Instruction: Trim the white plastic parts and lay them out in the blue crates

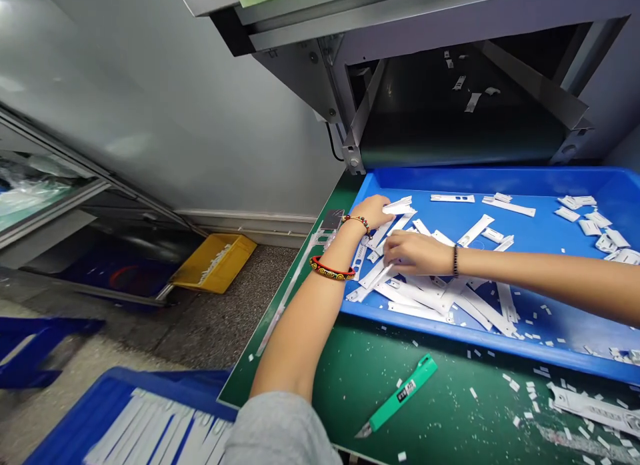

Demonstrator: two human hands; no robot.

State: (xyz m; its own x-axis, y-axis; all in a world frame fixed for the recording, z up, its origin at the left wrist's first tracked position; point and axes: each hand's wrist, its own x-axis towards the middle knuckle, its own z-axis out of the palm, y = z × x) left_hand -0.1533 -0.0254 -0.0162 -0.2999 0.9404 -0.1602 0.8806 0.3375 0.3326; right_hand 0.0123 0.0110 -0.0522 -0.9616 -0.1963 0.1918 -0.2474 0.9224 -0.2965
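My left hand (374, 213), with a beaded string and a patterned bangle on its wrist, is at the left end of the blue tray (550, 191). Its fingers are closed on a white plastic part (399, 205). Just right of it, my right hand (419, 253), wearing a dark beaded bracelet, has its fingers curled over the pile and pinches a long white plastic strip (379, 275); the fingertips are partly hidden. Around and beneath both hands lie several more long white plastic strips (470, 303), heaped loosely.
Short white pieces (595, 219) lie at the tray's right. A green utility knife (403, 395) rests on the green table (350, 358) among white scraps. Behind the tray, a conveyor belt (450, 131) carries small parts. A yellow bin (216, 261) and a blue crate of strips (95, 411) are lower left.
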